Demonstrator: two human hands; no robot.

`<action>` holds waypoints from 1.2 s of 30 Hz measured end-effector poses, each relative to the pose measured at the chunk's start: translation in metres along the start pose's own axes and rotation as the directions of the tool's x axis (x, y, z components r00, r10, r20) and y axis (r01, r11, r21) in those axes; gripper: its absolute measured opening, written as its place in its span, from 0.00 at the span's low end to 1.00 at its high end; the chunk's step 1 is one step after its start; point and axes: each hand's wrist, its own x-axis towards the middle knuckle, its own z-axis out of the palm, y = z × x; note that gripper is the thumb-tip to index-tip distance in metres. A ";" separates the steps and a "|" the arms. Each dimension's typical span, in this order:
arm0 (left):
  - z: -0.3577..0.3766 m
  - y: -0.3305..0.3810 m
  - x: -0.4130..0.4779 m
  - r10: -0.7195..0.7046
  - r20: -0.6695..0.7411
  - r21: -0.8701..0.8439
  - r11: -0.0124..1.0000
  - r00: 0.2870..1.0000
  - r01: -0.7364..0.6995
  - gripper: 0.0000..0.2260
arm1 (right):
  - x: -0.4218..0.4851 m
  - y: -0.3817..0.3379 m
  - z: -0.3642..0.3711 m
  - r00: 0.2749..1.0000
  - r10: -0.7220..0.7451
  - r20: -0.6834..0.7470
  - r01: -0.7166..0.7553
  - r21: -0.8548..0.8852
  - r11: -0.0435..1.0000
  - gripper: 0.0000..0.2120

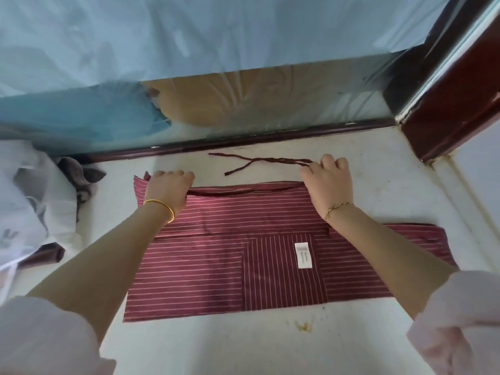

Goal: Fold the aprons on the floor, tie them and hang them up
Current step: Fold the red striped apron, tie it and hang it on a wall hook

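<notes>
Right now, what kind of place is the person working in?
Probably an indoor room, beside a doorway: a pale hard floor, a dark skirting board along the wall, and a wooden door frame. Plastic sheeting hangs above the skirting board.

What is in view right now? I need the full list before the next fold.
apron: one, maroon with thin white stripes, flat on the floor, centre
label: one, white, on the apron's middle panel
tie cords: two strands, dark maroon, on the floor beyond the apron
floor: off-white, yellowish stain near the apron's near edge
plastic sheet: one, pale blue, across the far side
skirting: one, dark red, along the floor's far edge
door frame: one, dark red, far right
white bundle: one, left edge
grey cloth: one, beside the white bundle
left hand: gold bangle, grips the apron's far edge
right hand: gold bracelet, pinches the tie cords
</notes>
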 end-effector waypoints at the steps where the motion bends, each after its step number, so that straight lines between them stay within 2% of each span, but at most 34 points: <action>1: -0.005 -0.004 -0.009 0.035 -0.052 -0.008 0.999 0.998 -0.035 0.04 | -0.009 0.002 -0.002 1.000 -0.019 0.008 0.020 -0.050 0.999 0.07; 3: -0.012 -0.011 -0.032 0.159 -0.184 0.011 0.987 0.970 -0.159 0.06 | -0.028 0.002 -0.012 0.995 -0.055 0.078 0.064 -0.122 0.990 0.09; 5: -0.013 -0.014 -0.058 0.328 -0.217 0.063 0.945 0.920 -0.322 0.10 | -0.049 -0.003 -0.022 0.972 -0.103 0.209 0.141 -0.174 0.975 0.11; 8: 0.000 -0.015 -0.102 0.519 -0.140 0.104 0.855 0.843 -0.508 0.15 | -0.090 -0.018 -0.024 0.916 -0.213 0.340 0.272 -0.136 0.953 0.12; 10: 0.013 -0.013 -0.126 0.563 -0.030 0.126 0.822 0.826 -0.555 0.14 | -0.115 -0.031 -0.026 0.904 -0.179 0.387 0.274 -0.207 0.939 0.13; 12: 0.024 -0.006 -0.148 0.493 0.159 0.138 0.847 0.855 -0.514 0.12 | -0.139 -0.038 -0.015 0.940 -0.195 0.279 0.261 -0.220 0.940 0.14; 14: 0.036 0.003 -0.163 0.369 0.306 0.129 0.897 0.878 -0.422 0.14 | -0.153 -0.040 -0.001 0.943 -0.231 0.238 0.290 -0.254 0.923 0.12; 17: 0.051 0.015 -0.182 0.240 0.436 0.096 0.946 0.867 -0.310 0.16 | -0.165 -0.046 0.003 0.910 -0.262 0.321 0.342 -0.224 0.913 0.09; 18: 0.055 0.018 -0.185 0.212 0.486 0.091 0.952 0.848 -0.291 0.17 | -0.168 -0.048 0.002 0.876 -0.256 0.408 0.370 -0.229 0.900 0.08; 20: 0.053 0.022 -0.188 0.170 0.611 0.048 0.967 0.773 -0.250 0.17 | -0.175 -0.050 0.003 0.814 -0.288 0.504 0.408 -0.145 0.901 0.15; 22: 0.039 0.026 -0.181 0.163 0.714 -0.104 0.986 0.681 -0.127 0.14 | -0.178 -0.050 0.002 0.799 -0.205 0.565 0.362 -0.178 0.915 0.20; 23: 0.031 0.028 -0.173 0.170 0.724 -0.195 0.980 0.669 -0.038 0.14 | -0.180 -0.052 0.001 0.832 -0.195 0.519 0.340 -0.199 0.919 0.15; 24: 0.024 0.033 -0.165 0.186 0.685 -0.276 0.961 0.704 0.015 0.13 | -0.179 -0.053 0.002 0.849 -0.190 0.492 0.315 -0.185 0.931 0.08; 25: 0.020 0.038 -0.155 0.198 0.584 -0.318 0.948 0.788 -0.003 0.12 | -0.179 -0.053 0.003 0.849 -0.187 0.495 0.299 -0.156 0.941 0.05; 26: 0.018 0.047 -0.145 0.213 0.452 -0.310 0.948 0.866 -0.071 0.12 | -0.179 -0.052 0.000 0.829 -0.209 0.520 0.315 -0.123 0.941 0.07; 27: 0.017 0.058 -0.136 0.254 0.334 -0.275 0.947 0.908 -0.164 0.15 | -0.179 -0.053 0.000 0.824 -0.237 0.515 0.323 -0.083 0.943 0.09; 29: 0.020 0.091 -0.122 0.399 0.204 -0.211 0.910 0.894 -0.358 0.24 | -0.179 -0.052 -0.001 0.831 -0.177 0.527 0.262 -0.090 0.961 0.10; 31: 0.024 0.123 -0.112 0.508 0.196 -0.112 0.861 0.838 -0.496 0.30 | -0.178 -0.053 0.001 0.807 -0.166 0.566 0.289 -0.133 0.948 0.06; 33: 0.029 0.149 -0.103 0.541 0.263 -0.066 0.836 0.799 -0.544 0.33 | -0.178 -0.049 0.001 0.771 -0.111 0.626 0.251 -0.139 0.958 0.02; 34: 0.030 0.159 -0.098 0.535 0.312 -0.053 0.835 0.785 -0.547 0.34 | -0.178 -0.045 -0.004 0.724 -0.046 0.688 0.196 -0.141 0.970 0.03; 36: 0.028 0.169 -0.092 0.493 0.393 -0.033 0.851 0.776 -0.524 0.35 | -0.177 -0.037 -0.002 0.720 -0.004 0.694 0.125 -0.124 0.984 0.08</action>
